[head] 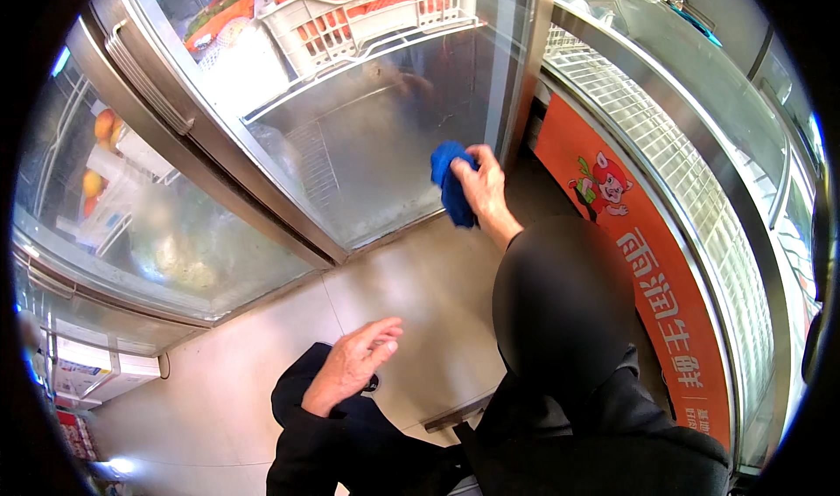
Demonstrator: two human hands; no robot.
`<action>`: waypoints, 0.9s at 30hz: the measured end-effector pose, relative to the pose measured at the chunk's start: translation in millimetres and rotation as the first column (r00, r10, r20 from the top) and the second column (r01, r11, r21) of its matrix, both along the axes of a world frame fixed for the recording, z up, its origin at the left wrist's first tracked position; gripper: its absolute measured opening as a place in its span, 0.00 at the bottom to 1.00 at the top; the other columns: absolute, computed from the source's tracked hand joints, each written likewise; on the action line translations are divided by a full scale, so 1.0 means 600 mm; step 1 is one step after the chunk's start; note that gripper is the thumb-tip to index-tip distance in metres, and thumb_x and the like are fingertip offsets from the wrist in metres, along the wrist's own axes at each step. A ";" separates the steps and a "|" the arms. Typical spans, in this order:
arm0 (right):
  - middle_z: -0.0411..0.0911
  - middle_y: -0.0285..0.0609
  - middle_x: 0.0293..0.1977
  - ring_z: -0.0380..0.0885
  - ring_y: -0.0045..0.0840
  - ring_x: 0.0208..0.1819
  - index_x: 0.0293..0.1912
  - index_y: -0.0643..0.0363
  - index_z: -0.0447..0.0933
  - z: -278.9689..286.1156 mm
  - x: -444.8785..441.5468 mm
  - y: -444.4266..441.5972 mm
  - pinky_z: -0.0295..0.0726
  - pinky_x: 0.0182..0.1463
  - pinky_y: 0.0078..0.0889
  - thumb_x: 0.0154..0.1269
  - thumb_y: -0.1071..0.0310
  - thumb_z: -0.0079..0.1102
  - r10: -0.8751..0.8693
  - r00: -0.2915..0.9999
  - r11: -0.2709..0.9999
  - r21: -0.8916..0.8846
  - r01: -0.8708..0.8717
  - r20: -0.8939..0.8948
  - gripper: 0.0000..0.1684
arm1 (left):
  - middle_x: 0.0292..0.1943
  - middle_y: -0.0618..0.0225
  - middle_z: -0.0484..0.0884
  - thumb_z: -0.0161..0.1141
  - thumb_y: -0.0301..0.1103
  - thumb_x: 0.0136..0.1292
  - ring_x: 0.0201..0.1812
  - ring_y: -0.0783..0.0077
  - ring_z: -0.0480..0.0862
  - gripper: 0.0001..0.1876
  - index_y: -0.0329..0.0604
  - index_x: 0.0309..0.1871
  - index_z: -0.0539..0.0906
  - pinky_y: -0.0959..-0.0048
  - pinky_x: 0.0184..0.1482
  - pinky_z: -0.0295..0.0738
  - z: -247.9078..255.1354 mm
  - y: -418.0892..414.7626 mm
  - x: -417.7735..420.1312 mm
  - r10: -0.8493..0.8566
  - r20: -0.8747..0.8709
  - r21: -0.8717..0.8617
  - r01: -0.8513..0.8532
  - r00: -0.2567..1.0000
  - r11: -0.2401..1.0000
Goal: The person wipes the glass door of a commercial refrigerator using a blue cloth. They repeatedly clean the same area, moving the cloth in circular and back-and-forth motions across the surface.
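My right hand (484, 191) grips a bunched blue cloth (453, 184) in front of the lower glass door (394, 148) of an upright display refrigerator. Whether the cloth touches the glass, I cannot tell. My left hand (357, 363) is held above the tiled floor, fingers loosely bent and nothing in it. Behind the glass, a white plastic crate (367, 27) of orange-red fruit rests on a white wire shelf (354, 63). Beneath that shelf the glass looks hazy and streaked. A dark blurred patch hides much of my right sleeve.
Close on my right runs a display chiller with wire racks (630, 96) and an orange front panel (630, 233) bearing a cartoon and writing. Metal door handles (147, 79) stick out at the upper left. Another glass door (197, 233) shows fruit inside. Light tiles (216, 397) cover the floor.
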State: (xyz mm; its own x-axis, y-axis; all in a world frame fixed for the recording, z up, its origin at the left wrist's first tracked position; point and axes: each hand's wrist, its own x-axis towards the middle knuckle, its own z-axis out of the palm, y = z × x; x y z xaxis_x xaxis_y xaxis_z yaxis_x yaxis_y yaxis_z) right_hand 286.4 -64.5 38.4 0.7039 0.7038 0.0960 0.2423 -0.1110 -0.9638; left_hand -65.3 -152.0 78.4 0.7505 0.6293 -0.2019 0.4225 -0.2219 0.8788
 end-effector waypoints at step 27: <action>0.85 0.60 0.41 0.84 0.55 0.48 0.52 0.59 0.78 -0.075 -0.052 0.127 0.80 0.54 0.50 0.60 0.55 0.64 -0.090 0.964 0.995 -0.026 0.100 0.251 0.24 | 0.52 0.59 0.89 0.61 0.36 0.76 0.51 0.70 0.87 0.20 0.35 0.65 0.79 0.71 0.54 0.82 -0.105 0.103 -0.002 0.300 0.197 -0.207 -0.259 0.934 0.943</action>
